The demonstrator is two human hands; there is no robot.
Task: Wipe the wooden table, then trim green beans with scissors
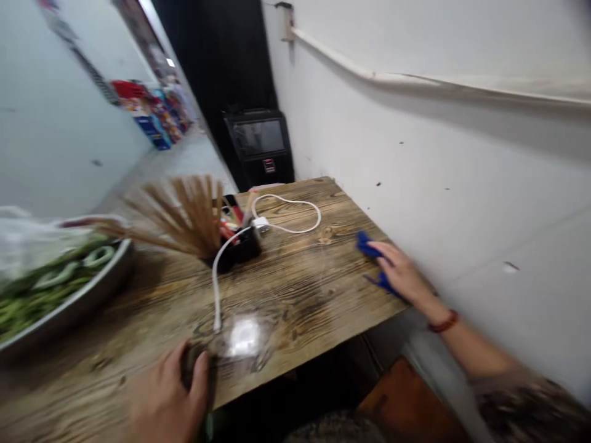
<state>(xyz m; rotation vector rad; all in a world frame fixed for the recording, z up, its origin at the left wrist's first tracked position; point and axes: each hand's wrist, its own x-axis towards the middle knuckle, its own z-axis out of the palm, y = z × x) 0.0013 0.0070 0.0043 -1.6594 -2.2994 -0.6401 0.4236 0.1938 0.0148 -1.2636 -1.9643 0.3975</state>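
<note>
My right hand [401,271] lies flat on a blue cloth [368,246], pressing it to the wooden table [295,289] near the right edge by the wall. My left hand [168,394] grips a dark object [196,363] at the table's near edge; the picture is too blurred to tell what the object is. A white cable [217,277] runs from beside that hand up to a white plug [260,224].
A black holder [231,252] packed with wooden chopsticks stands mid-table. A metal tray [78,301] of green vegetables sits at the left. The white wall runs along the table's right side. A brown stool [406,406] stands below the table's near right corner.
</note>
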